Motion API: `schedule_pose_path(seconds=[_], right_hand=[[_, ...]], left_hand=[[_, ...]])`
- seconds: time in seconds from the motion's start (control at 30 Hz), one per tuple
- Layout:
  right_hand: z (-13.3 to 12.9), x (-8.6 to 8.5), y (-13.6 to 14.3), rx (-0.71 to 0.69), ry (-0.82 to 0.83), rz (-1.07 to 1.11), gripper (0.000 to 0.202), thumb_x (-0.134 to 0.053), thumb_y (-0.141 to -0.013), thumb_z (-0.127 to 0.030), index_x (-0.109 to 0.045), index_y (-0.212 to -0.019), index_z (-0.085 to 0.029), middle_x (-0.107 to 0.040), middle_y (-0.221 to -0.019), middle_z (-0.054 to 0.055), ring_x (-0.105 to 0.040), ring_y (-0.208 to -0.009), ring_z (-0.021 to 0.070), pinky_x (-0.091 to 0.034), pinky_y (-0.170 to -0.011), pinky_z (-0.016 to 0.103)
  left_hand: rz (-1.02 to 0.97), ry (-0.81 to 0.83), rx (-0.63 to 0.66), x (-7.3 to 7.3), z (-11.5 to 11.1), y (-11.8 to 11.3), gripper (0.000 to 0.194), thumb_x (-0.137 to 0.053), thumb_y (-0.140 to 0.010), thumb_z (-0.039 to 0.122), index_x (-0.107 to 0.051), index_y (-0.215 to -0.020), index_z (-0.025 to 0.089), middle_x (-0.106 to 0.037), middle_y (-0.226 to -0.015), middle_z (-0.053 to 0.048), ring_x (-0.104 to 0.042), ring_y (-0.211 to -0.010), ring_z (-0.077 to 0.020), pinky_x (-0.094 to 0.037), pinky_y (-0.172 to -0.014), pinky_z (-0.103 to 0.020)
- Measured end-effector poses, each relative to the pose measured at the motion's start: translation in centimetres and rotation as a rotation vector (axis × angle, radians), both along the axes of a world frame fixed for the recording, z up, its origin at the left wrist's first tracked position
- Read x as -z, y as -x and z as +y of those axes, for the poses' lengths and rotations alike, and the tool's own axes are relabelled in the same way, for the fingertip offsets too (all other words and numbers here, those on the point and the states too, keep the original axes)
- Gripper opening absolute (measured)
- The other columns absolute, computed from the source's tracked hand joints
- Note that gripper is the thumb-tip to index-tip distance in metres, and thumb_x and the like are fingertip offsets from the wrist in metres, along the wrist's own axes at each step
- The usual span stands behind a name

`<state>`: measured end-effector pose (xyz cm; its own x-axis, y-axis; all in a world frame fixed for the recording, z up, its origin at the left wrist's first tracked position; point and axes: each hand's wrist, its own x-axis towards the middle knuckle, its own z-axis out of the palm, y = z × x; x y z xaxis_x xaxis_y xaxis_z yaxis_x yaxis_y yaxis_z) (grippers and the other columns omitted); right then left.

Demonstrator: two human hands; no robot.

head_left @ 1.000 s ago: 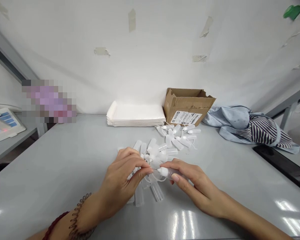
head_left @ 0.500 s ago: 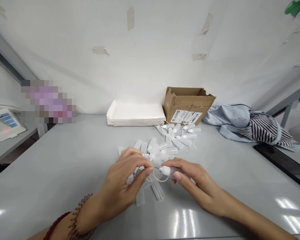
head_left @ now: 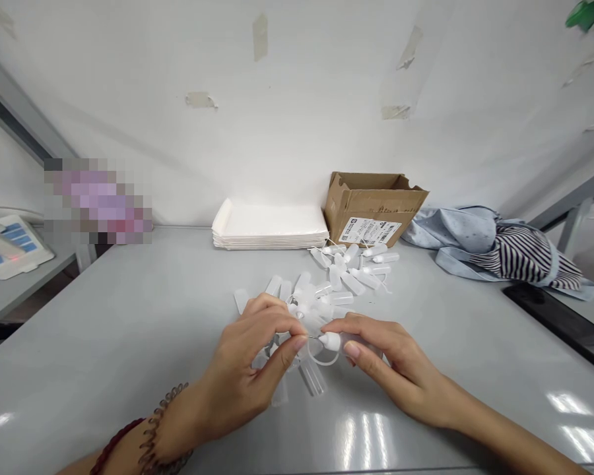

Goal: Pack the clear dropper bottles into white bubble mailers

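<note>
While the right hand (head_left: 396, 363) holds a clear bottle (head_left: 331, 341) on its side, white tip pointing left, the left hand (head_left: 257, 356) pinches the end of its looped strap (head_left: 323, 363) between thumb and forefinger, just beside the tip; the fingertips hide what is on that end. Both hands are above a grey table (head_left: 153, 330), by a pile of loose bottles (head_left: 313, 377). Behind are a second pile (head_left: 352, 284), some white envelopes (head_left: 272, 223) and an open cardboard box (head_left: 376, 203)
</note>
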<state>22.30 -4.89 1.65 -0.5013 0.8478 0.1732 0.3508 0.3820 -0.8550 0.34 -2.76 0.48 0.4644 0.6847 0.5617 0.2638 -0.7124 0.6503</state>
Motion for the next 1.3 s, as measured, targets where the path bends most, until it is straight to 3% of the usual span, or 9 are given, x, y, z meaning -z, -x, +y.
schedule_pose_path(seconds=[0.37, 0.83, 1.1, 1.3], right_hand=[[0.1, 0.1, -0.1, -0.023, -0.072, -0.011, 0.025, -0.045, -0.094, -0.020, -0.059, -0.114, -0.024, -0.066, -0.097, 0.004, -0.062, -0.086, 0.0159, -0.048, -0.075, 0.028], [0.0, 0.4, 0.2, -0.038, -0.079, -0.023, 0.023, -0.047, -0.094, -0.019, -0.059, -0.112, -0.023, -0.063, -0.090, 0.002, -0.059, -0.081, 0.0132, -0.045, -0.073, 0.024], [0.0, 0.7, 0.1, -0.059, -0.075, -0.063, 0.022, -0.044, -0.095, -0.021, -0.059, -0.111, -0.018, -0.062, -0.087, 0.004, -0.058, -0.079, 0.0145, -0.044, -0.072, 0.027], [0.1, 0.6, 0.3, -0.027, 0.004, 0.014, 0.020, -0.047, -0.094, -0.022, -0.060, -0.109, -0.022, -0.065, -0.092, 0.001, -0.060, -0.081, 0.0127, -0.045, -0.070, 0.023]], left_hand=[[-0.012, -0.005, 0.036, 0.4, 0.0, -0.3, 0.017, -0.053, -0.086, 0.003, -0.058, -0.091, 0.018, -0.061, -0.075, -0.001, -0.050, -0.078, -0.0152, -0.045, -0.071, -0.029], [0.044, -0.137, 0.026, 0.9, -0.2, -0.5, 0.019, -0.053, -0.084, 0.000, -0.057, -0.090, 0.017, -0.063, -0.075, -0.003, -0.049, -0.078, -0.0179, -0.042, -0.073, -0.035], [0.059, -0.197, 0.020, 1.2, -0.2, -0.6, 0.020, -0.053, -0.083, -0.002, -0.056, -0.091, 0.017, -0.063, -0.076, -0.003, -0.049, -0.079, -0.0179, -0.042, -0.074, -0.035], [0.095, -0.208, 0.018, 0.5, -0.2, -0.3, 0.021, -0.056, -0.082, -0.001, -0.056, -0.093, 0.017, -0.064, -0.080, -0.003, -0.051, -0.082, -0.0181, -0.041, -0.079, -0.037]])
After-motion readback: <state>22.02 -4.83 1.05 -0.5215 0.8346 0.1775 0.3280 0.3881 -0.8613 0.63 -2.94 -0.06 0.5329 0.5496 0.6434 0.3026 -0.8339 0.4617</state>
